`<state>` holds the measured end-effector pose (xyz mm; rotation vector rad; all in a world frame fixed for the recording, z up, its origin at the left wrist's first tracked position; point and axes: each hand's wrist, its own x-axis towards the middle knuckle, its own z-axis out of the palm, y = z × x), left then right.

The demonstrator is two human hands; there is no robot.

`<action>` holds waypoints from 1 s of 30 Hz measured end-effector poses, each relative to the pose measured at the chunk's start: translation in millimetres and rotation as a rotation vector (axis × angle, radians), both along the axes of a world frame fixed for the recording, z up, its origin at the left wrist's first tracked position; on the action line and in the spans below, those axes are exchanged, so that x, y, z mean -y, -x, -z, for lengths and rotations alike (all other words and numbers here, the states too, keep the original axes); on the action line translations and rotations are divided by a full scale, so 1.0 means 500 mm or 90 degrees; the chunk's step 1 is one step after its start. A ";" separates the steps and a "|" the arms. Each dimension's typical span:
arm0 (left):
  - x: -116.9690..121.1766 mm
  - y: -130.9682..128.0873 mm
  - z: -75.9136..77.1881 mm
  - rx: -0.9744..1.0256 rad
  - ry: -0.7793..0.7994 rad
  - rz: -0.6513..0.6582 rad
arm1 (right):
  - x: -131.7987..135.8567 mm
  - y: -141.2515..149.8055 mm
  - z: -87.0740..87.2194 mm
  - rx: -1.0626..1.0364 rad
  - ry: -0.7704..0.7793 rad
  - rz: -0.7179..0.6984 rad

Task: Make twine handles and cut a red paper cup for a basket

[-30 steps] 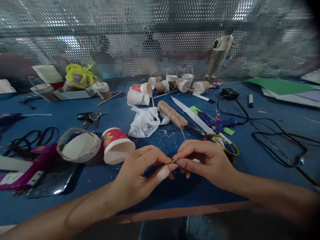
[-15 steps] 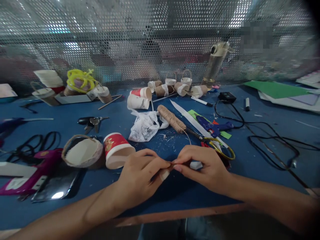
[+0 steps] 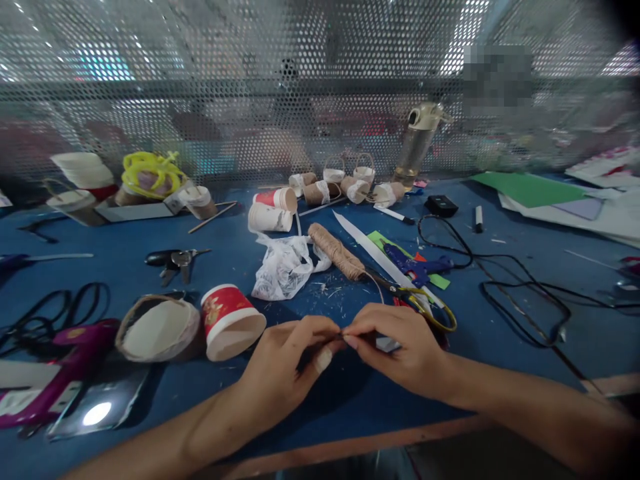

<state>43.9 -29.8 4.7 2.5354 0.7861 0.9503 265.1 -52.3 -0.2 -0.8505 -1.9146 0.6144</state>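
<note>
Both hands meet over the table's front part, fingertips pinched close together. My left hand [image 3: 287,360] is closed on a thin brown strand that looks like twine. My right hand [image 3: 400,350] pinches the same strand from the other side; most of it is hidden by the fingers. Behind them lies a spool of brown twine [image 3: 336,251], its loose end running toward my right hand. A red and white paper cup [image 3: 227,313] rests on its side, left of my left hand. Scissors with yellow handles [image 3: 437,310] lie just beyond my right hand.
White lace [image 3: 283,267] and a blue glue gun [image 3: 415,267] lie farther back. At left are a wrapped cup basket [image 3: 163,330], a phone [image 3: 100,403], a magenta glue gun [image 3: 75,363] and keys [image 3: 180,260]. A bottle [image 3: 417,143] stands behind; a black cable [image 3: 520,287] loops at right.
The camera view has shifted slightly, so the table's things appear lower and a little left. Both hands keep their pinch, fingertips still together, with only small finger movements.
</note>
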 end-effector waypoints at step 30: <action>-0.025 0.040 -0.039 0.118 0.113 0.022 | 0.070 -0.173 0.020 0.645 0.059 0.397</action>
